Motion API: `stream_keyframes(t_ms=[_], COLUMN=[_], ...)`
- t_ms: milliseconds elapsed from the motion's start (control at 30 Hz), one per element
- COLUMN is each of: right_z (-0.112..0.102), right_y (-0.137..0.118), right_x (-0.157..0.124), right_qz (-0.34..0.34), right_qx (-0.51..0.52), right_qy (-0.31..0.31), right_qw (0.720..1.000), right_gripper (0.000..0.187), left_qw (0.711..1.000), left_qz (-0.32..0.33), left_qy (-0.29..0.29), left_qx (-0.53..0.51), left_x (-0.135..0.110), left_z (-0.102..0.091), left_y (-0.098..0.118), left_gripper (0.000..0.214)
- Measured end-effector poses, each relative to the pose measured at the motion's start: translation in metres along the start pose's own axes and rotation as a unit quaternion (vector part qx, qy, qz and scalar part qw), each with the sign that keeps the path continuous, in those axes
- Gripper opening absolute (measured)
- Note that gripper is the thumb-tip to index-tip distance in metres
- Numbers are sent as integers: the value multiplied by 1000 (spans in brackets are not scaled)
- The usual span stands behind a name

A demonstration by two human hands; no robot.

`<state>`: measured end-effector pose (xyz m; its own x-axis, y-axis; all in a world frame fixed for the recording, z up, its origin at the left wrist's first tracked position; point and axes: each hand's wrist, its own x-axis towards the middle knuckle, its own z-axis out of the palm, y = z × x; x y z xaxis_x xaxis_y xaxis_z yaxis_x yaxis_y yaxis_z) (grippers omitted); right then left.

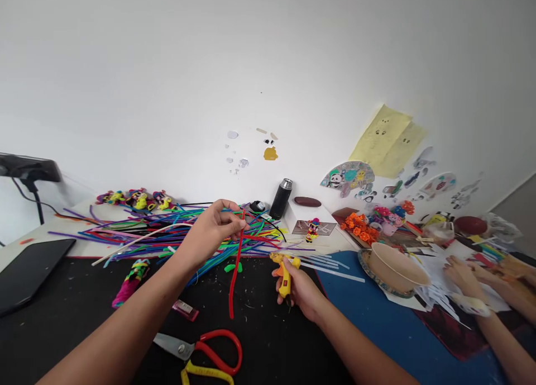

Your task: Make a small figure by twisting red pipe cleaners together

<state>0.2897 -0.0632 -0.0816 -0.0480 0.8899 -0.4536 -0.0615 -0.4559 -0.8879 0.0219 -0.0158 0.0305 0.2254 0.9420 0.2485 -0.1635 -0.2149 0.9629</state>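
My left hand point(220, 224) pinches a red pipe cleaner point(237, 267) near its upper end, and the rest hangs down over the black mat. In my right hand point(298, 287) is a yellow glue gun point(285, 279), its nozzle pointing up and to the left. Two small bright green pieces point(233, 267) lie on the mat just behind the red strand. Scissors with one red and one yellow handle point(201, 348) rest open near the front. Behind my left hand spreads a large pile of colourful pipe cleaners point(163, 234).
Glue sticks point(335, 262) lie right of the glue gun. A small doll point(312, 229) stands before a white box point(293, 210), near a black bottle point(281, 199). A beige bowl point(397, 267) sits farther right, beside another person's hands point(463, 276). A pink-green figure point(132, 281) lies left.
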Motion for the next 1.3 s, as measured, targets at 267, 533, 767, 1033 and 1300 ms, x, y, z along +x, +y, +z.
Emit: stream_keyframes(t_ms=[267,533,767,1033,1300], right_z=[-10,-30,34,94,102], right_y=[3,17,-7,-25,-43], right_x=[-12,-33,-39,-11,0], right_qz=[46,-14,-145,-163,-139], right_qx=[-115,-227,-58,149,212], right_qy=[-16,51,-55,-189,-263], right_qw=[992,972,986,957,931], right_gripper=[61,54,64,52,42], left_qw=[999,994,989,978,977], left_qz=[-36,-61,-88,-112,-112], left_qy=[-35,-90,-115,-141,-100], left_qx=[-2,-13,-8,-109,-149], left_x=[2,2,-4,1,8], left_z=[5,6,13,8,-2], left_y=[-8,-13,-19,-28,-28], left_gripper=[47,47,47,52,49])
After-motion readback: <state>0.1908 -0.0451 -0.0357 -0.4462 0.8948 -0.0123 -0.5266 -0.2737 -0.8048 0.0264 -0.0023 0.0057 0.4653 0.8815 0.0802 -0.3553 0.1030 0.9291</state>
